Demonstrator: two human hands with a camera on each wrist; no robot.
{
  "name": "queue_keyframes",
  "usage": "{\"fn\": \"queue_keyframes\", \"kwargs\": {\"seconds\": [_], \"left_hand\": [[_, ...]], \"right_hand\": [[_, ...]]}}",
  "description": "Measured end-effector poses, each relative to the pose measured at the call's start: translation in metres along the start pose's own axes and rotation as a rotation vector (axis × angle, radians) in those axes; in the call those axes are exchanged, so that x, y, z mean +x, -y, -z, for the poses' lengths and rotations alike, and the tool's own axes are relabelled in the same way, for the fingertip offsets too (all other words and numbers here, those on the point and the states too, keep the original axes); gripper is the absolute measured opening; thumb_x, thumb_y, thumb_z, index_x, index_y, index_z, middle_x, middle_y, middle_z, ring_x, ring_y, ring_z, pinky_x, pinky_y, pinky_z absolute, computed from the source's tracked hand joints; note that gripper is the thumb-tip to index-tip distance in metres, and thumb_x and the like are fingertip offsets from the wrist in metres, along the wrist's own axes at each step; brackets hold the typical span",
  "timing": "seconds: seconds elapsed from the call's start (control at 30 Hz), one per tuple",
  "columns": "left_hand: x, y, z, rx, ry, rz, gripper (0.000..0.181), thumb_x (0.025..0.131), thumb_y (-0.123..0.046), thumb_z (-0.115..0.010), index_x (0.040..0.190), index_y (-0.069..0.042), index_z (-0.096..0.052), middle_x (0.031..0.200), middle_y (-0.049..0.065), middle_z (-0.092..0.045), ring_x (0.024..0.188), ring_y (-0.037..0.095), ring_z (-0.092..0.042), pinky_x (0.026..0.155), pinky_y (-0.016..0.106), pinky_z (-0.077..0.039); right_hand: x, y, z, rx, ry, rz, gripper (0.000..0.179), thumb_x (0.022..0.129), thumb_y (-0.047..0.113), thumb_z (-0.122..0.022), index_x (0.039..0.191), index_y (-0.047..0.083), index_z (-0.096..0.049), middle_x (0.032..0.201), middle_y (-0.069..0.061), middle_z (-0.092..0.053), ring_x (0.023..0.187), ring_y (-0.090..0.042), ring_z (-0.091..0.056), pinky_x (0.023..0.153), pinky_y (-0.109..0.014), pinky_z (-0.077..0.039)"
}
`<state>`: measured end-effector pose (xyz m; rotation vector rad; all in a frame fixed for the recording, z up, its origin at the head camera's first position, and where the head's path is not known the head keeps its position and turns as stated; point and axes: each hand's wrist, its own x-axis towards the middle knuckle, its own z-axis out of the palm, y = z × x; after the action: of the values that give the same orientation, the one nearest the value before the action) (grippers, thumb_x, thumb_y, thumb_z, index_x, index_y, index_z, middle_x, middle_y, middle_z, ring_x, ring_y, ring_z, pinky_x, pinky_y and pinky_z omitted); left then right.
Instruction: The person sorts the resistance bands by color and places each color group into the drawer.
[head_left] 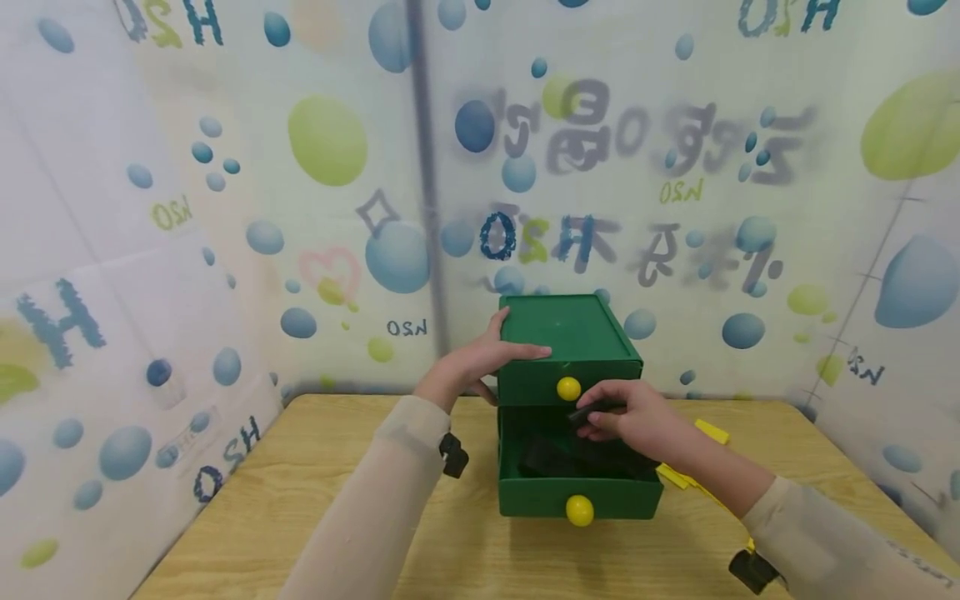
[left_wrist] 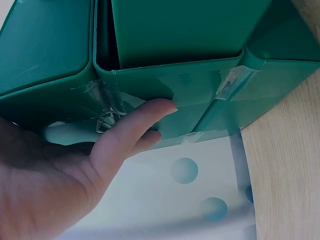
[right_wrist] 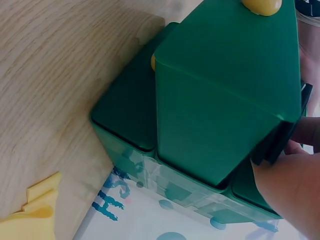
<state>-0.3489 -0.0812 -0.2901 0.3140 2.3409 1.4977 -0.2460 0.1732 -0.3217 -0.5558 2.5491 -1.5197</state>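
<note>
A green drawer cabinet (head_left: pixel 558 325) with yellow knobs stands on the table. Its middle drawer (head_left: pixel 577 497) is pulled out, with dark black items (head_left: pixel 555 457) lying inside; the drawer above is closed. My left hand (head_left: pixel 480 358) rests against the cabinet's left side and top, its fingers spread and fairly straight. In the left wrist view the thumb lies along the green side wall (left_wrist: pixel 195 95). Over the open drawer, my right hand (head_left: pixel 637 421) pinches a small black piece (head_left: pixel 592 412) between thumb and fingers. Its kind does not show.
Several yellow strips (head_left: pixel 712 432) lie on the wooden table (head_left: pixel 337 467) right of the cabinet, partly behind my right forearm. A patterned curtain (head_left: pixel 330 208) hangs close behind and at both sides. Clear tape (right_wrist: pixel 150 170) crosses the cabinet's joints.
</note>
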Motion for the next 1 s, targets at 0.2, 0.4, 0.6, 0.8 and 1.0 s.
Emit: {"fn": "queue_keyframes", "kwargs": {"seconds": [0.2, 0.4, 0.6, 0.8, 1.0], "left_hand": [[0.001, 0.001, 0.000, 0.000, -0.001, -0.005, 0.122, 0.086, -0.061, -0.083, 0.168, -0.050, 0.008, 0.180, 0.013, -0.012, 0.158, 0.049, -0.032, 0.091, 0.069, -0.060], [0.001, 0.001, 0.000, 0.002, -0.003, -0.003, 0.122, 0.087, -0.060, -0.083, 0.168, -0.050, 0.007, 0.179, 0.013, -0.012, 0.158, 0.050, -0.032, 0.091, 0.069, -0.061], [0.000, 0.001, 0.000, 0.001, -0.004, 0.001, 0.121, 0.087, -0.059, -0.082, 0.168, -0.049, 0.007, 0.180, 0.013, -0.012, 0.158, 0.049, -0.032, 0.091, 0.070, -0.060], [0.000, 0.001, -0.001, -0.001, -0.002, 0.002, 0.120, 0.088, -0.059, -0.082, 0.169, -0.048, 0.007, 0.179, 0.014, -0.012, 0.158, 0.050, -0.031, 0.093, 0.070, -0.059], [0.000, 0.000, -0.001, 0.002, -0.002, 0.001, 0.121, 0.088, -0.059, -0.082, 0.168, -0.050, 0.008, 0.180, 0.012, -0.010, 0.158, 0.050, -0.031, 0.093, 0.070, -0.059]], "right_hand": [[0.004, -0.004, -0.002, -0.004, -0.015, -0.004, 0.019, 0.106, 0.000, -0.059, 0.122, -0.006, -0.068, 0.123, -0.022, -0.075, 0.102, -0.027, -0.079, 0.091, -0.039, -0.067], [0.005, -0.007, -0.002, 0.008, -0.013, 0.001, 0.021, 0.106, 0.000, -0.060, 0.124, -0.007, -0.068, 0.123, -0.022, -0.076, 0.104, -0.028, -0.079, 0.092, -0.038, -0.066], [0.005, -0.007, -0.004, 0.058, 0.019, 0.011, 0.021, 0.105, -0.001, -0.060, 0.123, -0.008, -0.068, 0.124, -0.022, -0.075, 0.106, -0.029, -0.079, 0.092, -0.037, -0.066], [0.005, -0.010, -0.007, 0.071, 0.034, 0.003, 0.024, 0.105, 0.000, -0.062, 0.126, -0.008, -0.068, 0.126, -0.022, -0.075, 0.109, -0.029, -0.079, 0.094, -0.038, -0.066], [0.003, -0.013, -0.008, 0.060, 0.014, -0.008, 0.027, 0.104, 0.005, -0.065, 0.129, -0.004, -0.070, 0.126, -0.019, -0.076, 0.107, -0.027, -0.079, 0.095, -0.041, -0.065]]}}
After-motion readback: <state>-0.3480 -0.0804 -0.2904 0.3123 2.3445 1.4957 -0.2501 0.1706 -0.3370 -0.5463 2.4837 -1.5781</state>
